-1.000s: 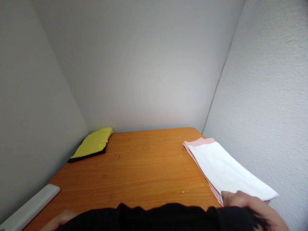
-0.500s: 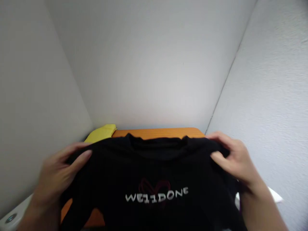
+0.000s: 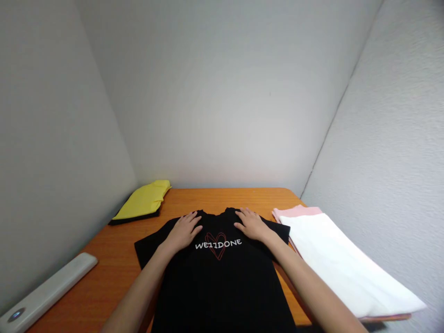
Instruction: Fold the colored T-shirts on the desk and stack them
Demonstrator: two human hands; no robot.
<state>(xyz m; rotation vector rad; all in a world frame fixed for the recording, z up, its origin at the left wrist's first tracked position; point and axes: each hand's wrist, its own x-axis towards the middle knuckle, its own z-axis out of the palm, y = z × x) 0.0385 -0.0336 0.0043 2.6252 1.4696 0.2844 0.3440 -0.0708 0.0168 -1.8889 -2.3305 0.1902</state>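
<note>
A black T-shirt (image 3: 222,286) lies spread on the wooden table, its collar toward the far wall and both sleeves out to the sides. White lettering reading "WE11DONE" crosses a red heart outline on its chest. My left hand (image 3: 183,230) rests flat on the shirt's left shoulder area, fingers stretched out. On the right shoulder area lies my right hand (image 3: 252,224), also flat with its fingers apart. The shirt's lower hem runs out of view at the bottom.
Yellow folded cloth (image 3: 144,200) sits over black cloth at the table's (image 3: 114,259) far left. White cloth (image 3: 347,263) lies over pink cloth (image 3: 298,211) along the right side. A long white device (image 3: 52,289) is at the near left. Walls enclose the back and sides.
The T-shirt, held up by its shoulders before, now lies flat on the table. Both hands have let go of the fabric, moved inward and farther forward, and rest open on it.
</note>
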